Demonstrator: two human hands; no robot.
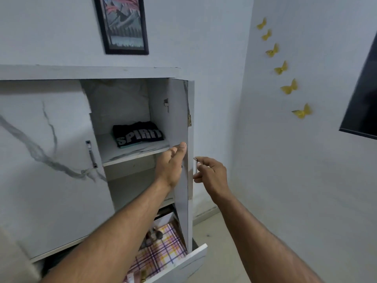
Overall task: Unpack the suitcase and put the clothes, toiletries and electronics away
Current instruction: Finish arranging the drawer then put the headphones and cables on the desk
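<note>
A white marble-patterned cabinet has its right door (180, 123) swung open toward me. A folded black T-shirt (138, 134) printed "SPIRIT" lies on the upper shelf (130, 155) over a lighter folded item. My left hand (172, 162) lies flat against the inner face of the open door, fingers straight. My right hand (211, 170) reaches round the door's outer side, and its fingers pinch the metal door handle (195, 165). The shelf below looks bare.
The left cabinet door (47, 152) is closed, with a metal handle (91, 154). Below, a drawer (189, 260) stands pulled out with checked cloth (161, 252) and small items inside. A framed picture (122, 23) hangs above; gold butterfly decals (288, 87) and a dark screen (363, 103) are on the right wall.
</note>
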